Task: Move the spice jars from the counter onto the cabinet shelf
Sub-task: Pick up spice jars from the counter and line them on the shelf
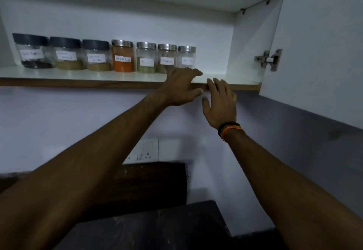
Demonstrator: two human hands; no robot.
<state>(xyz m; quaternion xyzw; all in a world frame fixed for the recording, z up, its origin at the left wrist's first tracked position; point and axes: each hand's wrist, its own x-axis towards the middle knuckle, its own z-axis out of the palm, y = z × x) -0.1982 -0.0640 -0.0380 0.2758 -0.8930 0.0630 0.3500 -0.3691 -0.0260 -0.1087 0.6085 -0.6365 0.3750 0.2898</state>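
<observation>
Seven jars stand in a row on the shelf (102,76), all upright with white labels. From the left: three dark-lidded ones, the pepper jar (34,52), a second (66,54) and a third (97,56); then four steel-lidded ones, the orange jar (122,57), a green-filled jar (146,58), another (167,59), and the last jar (186,58). The left hand (181,86) is at the shelf edge just in front of the last jar, fingers loosely bent, holding nothing. The right hand (221,102) is beside it, fingers straight and together, tips at the shelf's wooden lip. The door (318,49) hangs open on the right.
</observation>
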